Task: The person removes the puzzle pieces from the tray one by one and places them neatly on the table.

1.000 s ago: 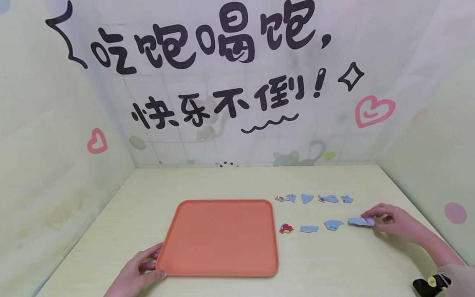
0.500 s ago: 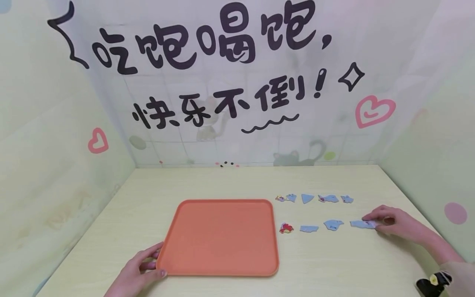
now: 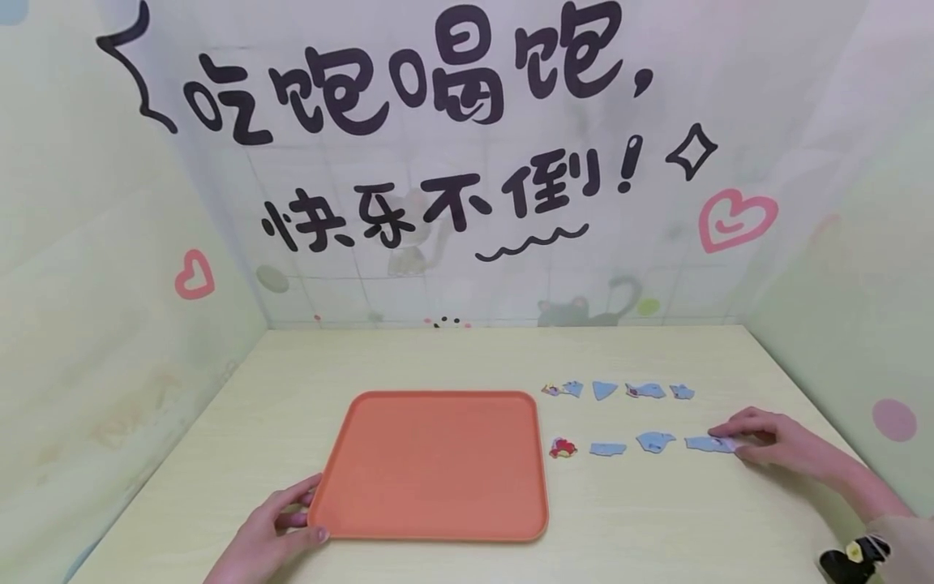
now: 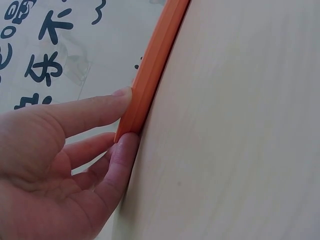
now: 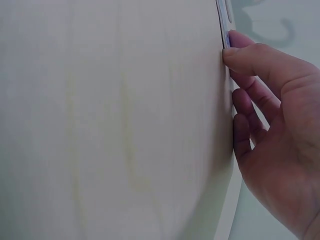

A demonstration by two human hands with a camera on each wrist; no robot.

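At the near left corner of an orange-red tray [image 3: 434, 466], my left hand [image 3: 266, 531] grips the rim, thumb on the front side and fingers along the left side. The left wrist view shows the tray edge [image 4: 155, 65] between thumb and fingers. My right hand [image 3: 791, 446] pinches the right end of a long pale-blue puzzle piece [image 3: 702, 444], which lies at the right end of the near row. Fingertips cover that end. To its left lie a blue piece [image 3: 655, 441], a narrow blue piece [image 3: 607, 449] and a red, multicoloured piece [image 3: 563, 448].
A far row right of the tray holds several flat pieces, among them a blue triangle [image 3: 604, 390], a long blue-and-red piece [image 3: 645, 390] and a small blue one [image 3: 682, 392]. Printed cloth walls [image 3: 467, 292] enclose the pale wooden table [image 3: 620, 527] at back and sides.
The long piece in my right hand has gone from slightly raised to flat on the table. It shifted a little right, then back left. My left hand and the tray stay put.
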